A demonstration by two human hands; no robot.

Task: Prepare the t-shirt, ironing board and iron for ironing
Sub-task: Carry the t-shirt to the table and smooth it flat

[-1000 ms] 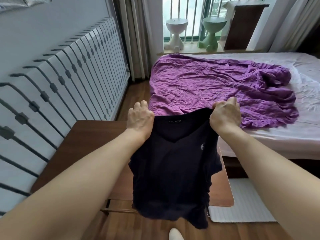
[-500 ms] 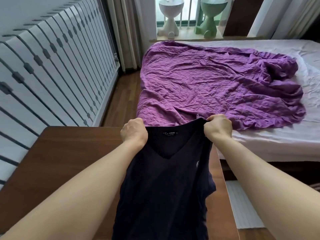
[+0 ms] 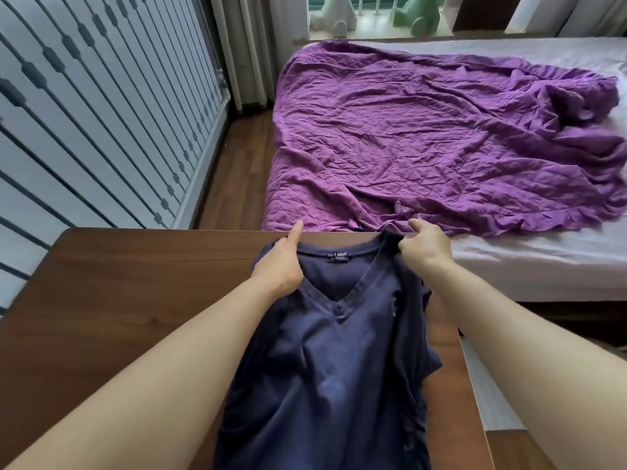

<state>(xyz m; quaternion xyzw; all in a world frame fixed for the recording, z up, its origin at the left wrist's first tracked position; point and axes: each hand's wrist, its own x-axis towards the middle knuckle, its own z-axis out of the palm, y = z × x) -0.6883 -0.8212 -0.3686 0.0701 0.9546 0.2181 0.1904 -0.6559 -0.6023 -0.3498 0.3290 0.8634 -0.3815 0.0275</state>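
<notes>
A navy V-neck t-shirt (image 3: 325, 361) lies front up on a brown wooden table (image 3: 129, 293), its collar near the far edge. My left hand (image 3: 281, 266) grips the left shoulder of the shirt, forefinger pointing out over the table's far edge. My right hand (image 3: 424, 247) is closed on the right shoulder. The shirt's body is bunched and wrinkled toward me, and its right sleeve hangs near the table's right edge. No iron or ironing board is in view.
Beyond the table stands a bed (image 3: 529, 266) with a crumpled purple quilt (image 3: 424, 137). A white slatted wall panel (image 3: 101, 113) runs along the left. Wooden floor (image 3: 234, 178) lies between panel and bed. Curtains and two small stools stand at the window.
Both hands have lowered the hanging shirt onto the table and carried its shoulders toward the far edge. The view has tilted down and moved closer to the table.
</notes>
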